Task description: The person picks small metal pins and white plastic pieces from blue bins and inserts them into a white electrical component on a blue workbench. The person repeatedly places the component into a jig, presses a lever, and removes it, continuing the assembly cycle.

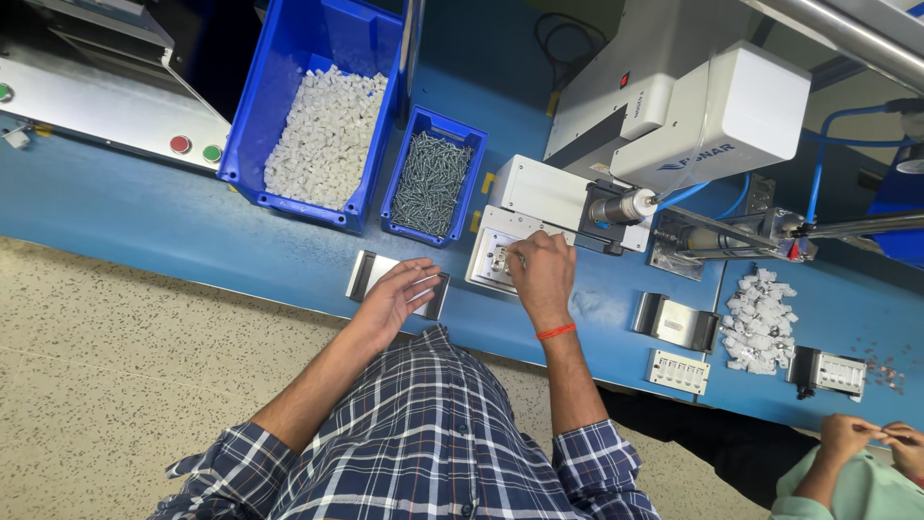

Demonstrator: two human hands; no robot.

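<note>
Right hand [542, 272]: fingertips curled, pinching a small white part on the fixture plate [489, 270].
Left hand [397, 297]: fingers spread flat over the metal holder [364, 274].

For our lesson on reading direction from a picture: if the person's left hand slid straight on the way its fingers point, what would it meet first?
The left hand lies on a small metal fixture, fingers pointing right. Going straight on, it would probably first meet the white plate where the right hand works, though height is unclear.
</note>
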